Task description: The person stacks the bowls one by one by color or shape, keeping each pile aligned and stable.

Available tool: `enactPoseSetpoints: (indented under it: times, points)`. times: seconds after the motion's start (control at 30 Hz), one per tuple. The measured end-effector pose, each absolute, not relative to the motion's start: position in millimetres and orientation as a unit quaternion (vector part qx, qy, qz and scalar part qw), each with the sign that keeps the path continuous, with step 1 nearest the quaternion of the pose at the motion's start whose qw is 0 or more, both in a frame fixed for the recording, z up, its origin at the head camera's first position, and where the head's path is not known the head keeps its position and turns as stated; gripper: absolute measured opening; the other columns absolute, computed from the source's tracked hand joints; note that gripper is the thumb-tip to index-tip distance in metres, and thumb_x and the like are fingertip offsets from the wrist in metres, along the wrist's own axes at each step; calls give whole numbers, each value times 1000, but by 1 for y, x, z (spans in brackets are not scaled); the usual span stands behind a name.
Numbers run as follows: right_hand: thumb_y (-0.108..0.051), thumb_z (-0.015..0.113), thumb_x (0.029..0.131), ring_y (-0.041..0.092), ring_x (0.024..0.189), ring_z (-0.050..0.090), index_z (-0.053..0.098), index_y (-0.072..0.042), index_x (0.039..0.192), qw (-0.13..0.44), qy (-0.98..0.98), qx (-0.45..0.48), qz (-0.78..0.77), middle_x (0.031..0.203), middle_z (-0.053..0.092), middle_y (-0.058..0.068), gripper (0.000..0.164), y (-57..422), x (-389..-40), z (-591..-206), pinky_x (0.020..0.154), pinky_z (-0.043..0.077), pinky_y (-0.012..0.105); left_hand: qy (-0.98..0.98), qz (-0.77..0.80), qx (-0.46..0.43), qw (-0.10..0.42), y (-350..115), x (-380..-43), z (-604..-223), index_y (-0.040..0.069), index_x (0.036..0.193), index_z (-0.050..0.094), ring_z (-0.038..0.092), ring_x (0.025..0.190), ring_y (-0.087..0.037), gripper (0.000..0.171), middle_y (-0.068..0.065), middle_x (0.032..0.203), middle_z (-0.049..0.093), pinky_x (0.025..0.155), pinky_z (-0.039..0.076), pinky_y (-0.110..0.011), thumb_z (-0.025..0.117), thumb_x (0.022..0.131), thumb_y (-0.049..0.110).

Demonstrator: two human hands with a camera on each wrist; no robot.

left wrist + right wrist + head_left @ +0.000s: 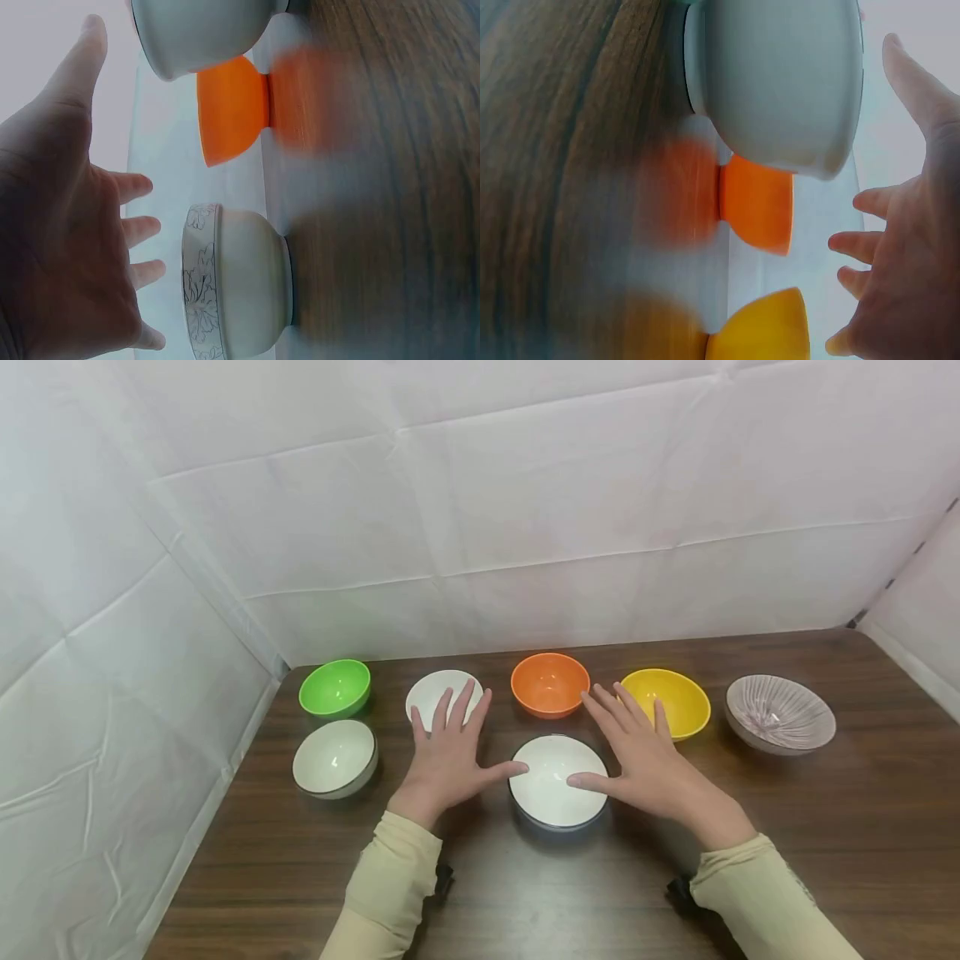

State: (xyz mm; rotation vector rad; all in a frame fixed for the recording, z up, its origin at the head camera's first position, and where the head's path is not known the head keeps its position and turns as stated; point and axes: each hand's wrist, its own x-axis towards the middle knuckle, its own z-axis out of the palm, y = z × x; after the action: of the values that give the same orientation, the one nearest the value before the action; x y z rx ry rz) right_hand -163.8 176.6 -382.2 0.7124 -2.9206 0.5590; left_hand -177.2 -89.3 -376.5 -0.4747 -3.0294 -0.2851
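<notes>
Head view: brown table, creased white walls; left fingers, right fingers spread, empty.

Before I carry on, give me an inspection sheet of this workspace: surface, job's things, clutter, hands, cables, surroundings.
Surface: brown wood-grain table, with a light sheen near the front.
Job's things: middle bowl, upright, white inside with a dark rim.
Clutter: green bowl, left white bowl, rear white bowl, orange bowl, yellow bowl, striped bowl; all upright.
Hands: left hand and right hand at either side of the middle bowl, fingers spread, holding nothing.
Cables: nothing seen.
Surroundings: creased white sheeting behind and at both sides.
</notes>
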Motion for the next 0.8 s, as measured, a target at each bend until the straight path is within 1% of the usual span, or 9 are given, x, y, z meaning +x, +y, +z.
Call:
enactPoseSetpoints:
  times: [0.17,0.37,0.5,0.67,0.8]
  points:
    - [-76,54,74,36,145,0,15,-12,154,35,-952,235,195,160,12,17,109,178,-163,-382,108,-1,75,-984,-98,-146,32,-93,-177,-375,20,154,16,7,144,-37,107,-7,162,9,109,4,-73,48,72,82]
    - [-72,60,73,34,145,3,16,-10,153,53,-942,250,215,161,8,16,110,176,-161,-381,110,2,72,-985,-102,-135,37,-97,-178,-375,20,154,16,5,144,-36,105,-7,162,9,109,4,-74,46,74,81]
    - [-69,64,73,32,145,3,16,-9,153,55,-934,264,234,160,9,16,111,174,-159,-379,112,5,70,-986,-99,-126,48,-100,-179,-376,19,154,16,5,144,-36,104,-7,162,9,109,4,-74,44,75,82]
    - [-65,67,73,33,145,2,15,-7,153,49,-922,285,257,160,9,17,112,172,-155,-375,113,6,68,-987,-111,-109,50,-103,-183,-378,18,154,16,4,144,-35,104,-8,162,9,111,2,-72,44,76,81]
    - [-66,70,68,37,144,3,13,-6,153,37,-909,309,276,159,11,18,118,169,-152,-375,113,7,69,-989,-110,-90,48,-106,-185,-381,18,154,16,4,144,-35,97,-9,161,10,112,2,-70,46,81,75]
